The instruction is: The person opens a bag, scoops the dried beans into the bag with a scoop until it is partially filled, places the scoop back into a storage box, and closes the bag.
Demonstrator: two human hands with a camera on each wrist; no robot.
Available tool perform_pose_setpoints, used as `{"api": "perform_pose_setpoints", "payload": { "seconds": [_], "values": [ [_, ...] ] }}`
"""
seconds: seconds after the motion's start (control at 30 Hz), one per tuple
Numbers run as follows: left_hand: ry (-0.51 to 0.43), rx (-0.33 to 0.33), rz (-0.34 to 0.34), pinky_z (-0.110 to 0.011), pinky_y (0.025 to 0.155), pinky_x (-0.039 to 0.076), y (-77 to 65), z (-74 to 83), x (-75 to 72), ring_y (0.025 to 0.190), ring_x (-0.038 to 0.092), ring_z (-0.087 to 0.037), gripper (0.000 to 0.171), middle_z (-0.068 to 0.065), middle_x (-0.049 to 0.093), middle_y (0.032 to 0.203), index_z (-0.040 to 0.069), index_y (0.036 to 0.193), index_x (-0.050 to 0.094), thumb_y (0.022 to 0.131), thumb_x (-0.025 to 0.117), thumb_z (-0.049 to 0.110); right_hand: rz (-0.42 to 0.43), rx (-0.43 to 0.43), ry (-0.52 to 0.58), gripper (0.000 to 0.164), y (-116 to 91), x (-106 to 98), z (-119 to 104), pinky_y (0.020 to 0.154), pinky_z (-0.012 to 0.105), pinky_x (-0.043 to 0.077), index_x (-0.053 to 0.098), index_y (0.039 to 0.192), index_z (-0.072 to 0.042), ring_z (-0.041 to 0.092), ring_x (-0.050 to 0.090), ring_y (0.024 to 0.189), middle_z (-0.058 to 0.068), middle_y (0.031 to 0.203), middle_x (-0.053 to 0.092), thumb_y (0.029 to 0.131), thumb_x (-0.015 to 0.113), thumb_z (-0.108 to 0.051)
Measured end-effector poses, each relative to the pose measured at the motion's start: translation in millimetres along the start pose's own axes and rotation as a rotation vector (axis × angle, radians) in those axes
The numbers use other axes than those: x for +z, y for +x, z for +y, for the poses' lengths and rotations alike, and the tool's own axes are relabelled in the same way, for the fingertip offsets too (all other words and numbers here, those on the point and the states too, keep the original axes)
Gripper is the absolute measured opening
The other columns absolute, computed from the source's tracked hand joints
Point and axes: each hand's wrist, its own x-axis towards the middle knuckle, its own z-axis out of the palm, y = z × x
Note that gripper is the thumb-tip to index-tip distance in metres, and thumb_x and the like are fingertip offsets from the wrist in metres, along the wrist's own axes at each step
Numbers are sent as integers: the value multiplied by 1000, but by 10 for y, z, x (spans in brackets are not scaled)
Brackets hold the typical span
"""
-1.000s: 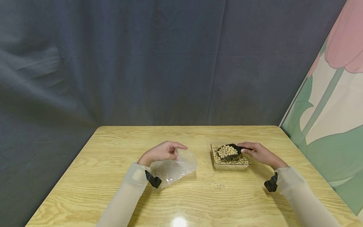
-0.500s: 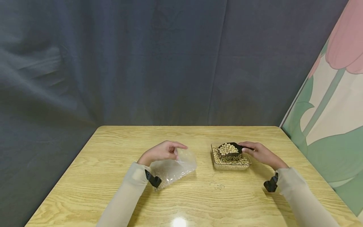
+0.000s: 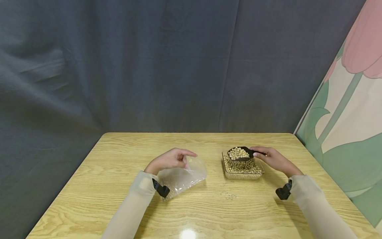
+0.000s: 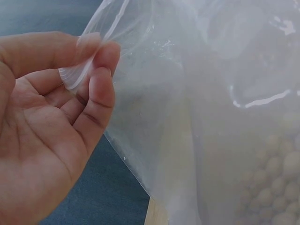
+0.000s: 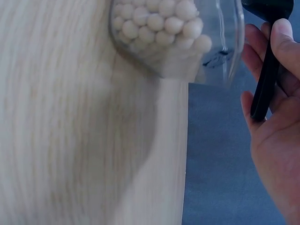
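My left hand [image 3: 170, 160] pinches the rim of a clear zip bag [image 4: 154, 108] between thumb and fingers. Round pale beans [image 4: 276, 183] show through the plastic at the bag's lower end. On the right, my right hand [image 3: 273, 160] grips the handle of a black scoop [image 3: 250, 152], which is heaped with soybeans [image 3: 237, 153]. The scoop hangs over a clear rectangular container [image 3: 243, 176] holding more of the same beans. In the right wrist view the handle [image 5: 266, 79] lies across the fingers under the thumb, while the scoop's bowl is mostly cut off.
Everything is on a wood-grain table [image 3: 131, 209]. Faint dark marks [image 3: 229, 195] lie on its surface in front of the container. A dark curtain [image 3: 167, 66] hangs behind the far edge, and a flower-patterned panel [image 3: 355, 132] stands at the right.
My right hand has raised the loaded scoop from down among the beans to above the container. The left hand and the bag have stayed in place.
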Motion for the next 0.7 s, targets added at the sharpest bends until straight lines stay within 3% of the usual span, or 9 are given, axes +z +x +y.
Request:
{"api": "perform_pose_setpoints", "payload": {
  "seconds": [0.27,0.7],
  "values": [
    [-14,-14,3,-22,66,45,-8,23,-9,73,58,-16,49,-19,65,82,-3,136,52,87,58,-6,4,-14,22,48,41,10,-82,100,61,37,47,140,2,49,40,130,30,143,42,102,46,-28],
    [-14,-14,7,-26,65,47,-11,18,-7,73,59,-13,50,-20,66,84,-3,136,52,86,57,-8,-22,-55,52,47,151,56,-243,101,60,37,48,140,1,48,37,132,29,143,43,101,47,-26]
  ]
}}
